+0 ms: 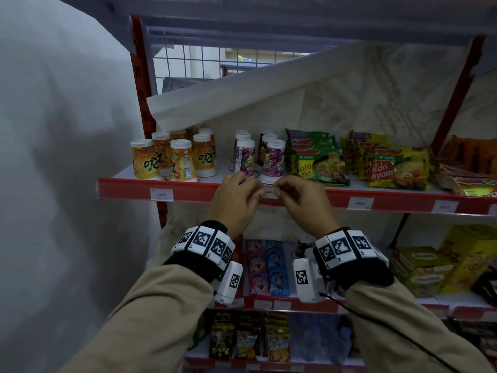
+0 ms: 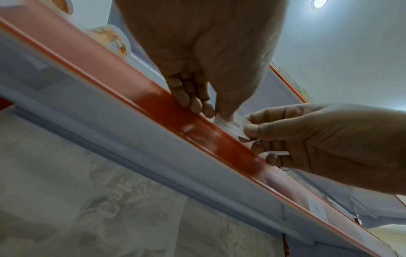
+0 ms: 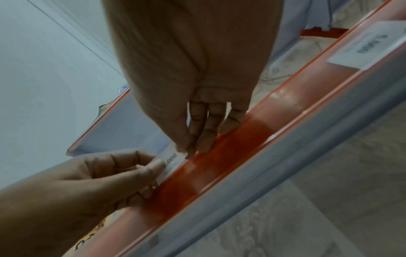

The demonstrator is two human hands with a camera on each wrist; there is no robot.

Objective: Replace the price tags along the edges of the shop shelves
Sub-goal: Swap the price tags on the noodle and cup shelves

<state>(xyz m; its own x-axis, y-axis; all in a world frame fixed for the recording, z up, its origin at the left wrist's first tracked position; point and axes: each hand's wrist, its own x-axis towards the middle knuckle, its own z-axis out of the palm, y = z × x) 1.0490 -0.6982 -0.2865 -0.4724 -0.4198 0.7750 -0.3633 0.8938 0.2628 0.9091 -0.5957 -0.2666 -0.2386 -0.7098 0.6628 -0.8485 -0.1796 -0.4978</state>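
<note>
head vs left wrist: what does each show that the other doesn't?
Head only: the stock above the rail, Rio cups, purple ale cups, Soto Mie packs, plus seated tags along the strip and lower shelves.

Left wrist only: the shelf underside, the ceiling light, and fingertips on the rail.

Both: left hand and right hand pinching one small price tag at the red rail.

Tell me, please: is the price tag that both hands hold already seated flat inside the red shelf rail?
No: the price tag stands above the top edge of the red rail, pinched between the left hand and the right hand.
</note>
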